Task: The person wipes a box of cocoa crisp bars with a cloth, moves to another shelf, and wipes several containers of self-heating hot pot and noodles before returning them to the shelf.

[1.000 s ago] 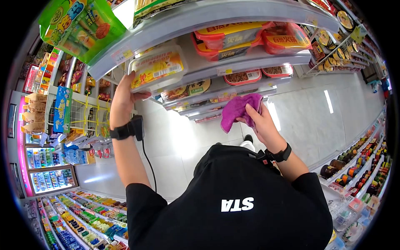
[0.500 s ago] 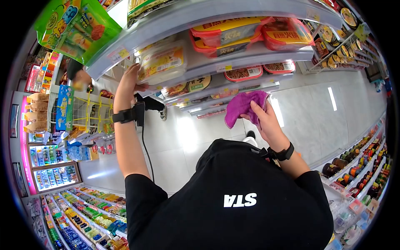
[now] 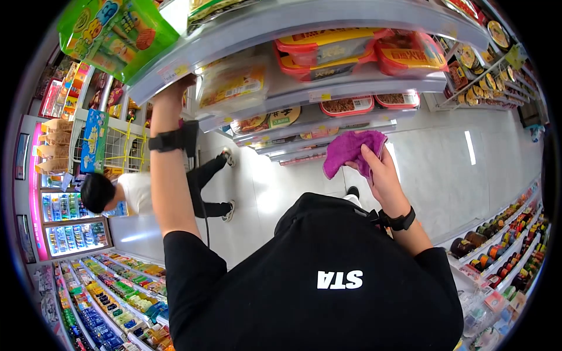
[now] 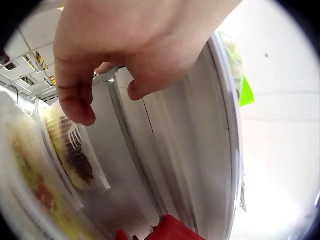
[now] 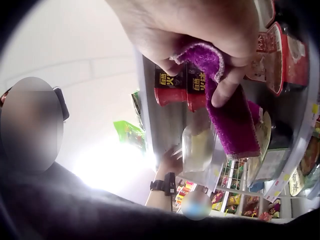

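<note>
Left hand [image 4: 130, 45]: empty, half-bent; right hand [image 3: 383, 178]: gripping cloth [image 3: 350, 151]. I should skirt the tub [image 3: 234, 88] near left edge of shelf [image 3: 380, 89].

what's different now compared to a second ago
The left hand has left the edge of the tub and reached deeper, partly behind the upper shelf; it holds nothing. The tub sits slightly farther back. Another person has come into view at the left. The right hand still holds the purple cloth; the red boxes stayed put.
</note>
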{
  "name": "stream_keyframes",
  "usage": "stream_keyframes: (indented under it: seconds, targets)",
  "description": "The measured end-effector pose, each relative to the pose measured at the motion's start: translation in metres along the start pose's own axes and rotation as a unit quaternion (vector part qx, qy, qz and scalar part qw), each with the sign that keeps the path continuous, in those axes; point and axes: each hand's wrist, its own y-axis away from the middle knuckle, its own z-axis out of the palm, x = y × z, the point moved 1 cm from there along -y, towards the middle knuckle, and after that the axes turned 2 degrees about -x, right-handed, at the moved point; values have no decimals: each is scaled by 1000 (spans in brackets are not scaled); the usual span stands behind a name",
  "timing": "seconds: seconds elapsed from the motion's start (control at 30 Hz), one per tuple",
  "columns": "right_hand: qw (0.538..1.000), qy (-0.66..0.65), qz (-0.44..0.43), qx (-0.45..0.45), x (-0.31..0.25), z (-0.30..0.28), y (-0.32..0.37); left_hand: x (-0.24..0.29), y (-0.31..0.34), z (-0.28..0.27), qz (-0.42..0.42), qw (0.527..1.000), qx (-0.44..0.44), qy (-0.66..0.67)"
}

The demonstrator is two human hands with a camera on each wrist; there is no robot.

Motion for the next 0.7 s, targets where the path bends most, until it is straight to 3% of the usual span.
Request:
stream_keyframes:
  seconds: [0.07,0.1,0.13,0.17,0.2,0.23,0.27,0.3,0.43,0.5,0.53,0.6,0.63,0.7]
  targets:
    - [1000,-16,10,-9,1,-3,-1,7,2,11,59,996,42,-52]
    - [1000,-20,6,-5,1,-4,-2,7,4,11,222,931,-23,-288]
    - [1000,-24,5,-3,1,-5,-1,8,1,10,221,931,-26,-290]
    - [1000,-27,3,1,2,-7,-1,8,-2,6,158,979,-19,-129]
    - [1000,-30,3,6,2,-9,-1,10,-2,8,88,995,-11,36]
    - [999,-31,4,6,3,-11,-1,12,0,8,87,996,-11,35]
    - [999,-35,7,14,3,-12,-1,18,2,9,262,896,-15,-357]
    - [999,-40,9,22,4,-13,-2,21,3,10,388,622,-16,-680]
    - [998,-42,10,38,4,-15,0,17,-11,1,410,627,13,-662]
    - [998,-44,9,42,3,-18,0,17,-17,-3,437,467,90,-764]
    - [998,-44,9,42,2,-20,1,18,-18,-6,437,467,89,-764]
    - [998,-42,-1,47,-1,-22,2,21,-20,-9,420,407,123,-802]
    - [998,-42,-1,50,-1,-24,3,21,-20,-8,420,408,121,-802]
    - [998,-37,-8,58,-2,-29,4,24,-15,-8,365,457,84,-807]
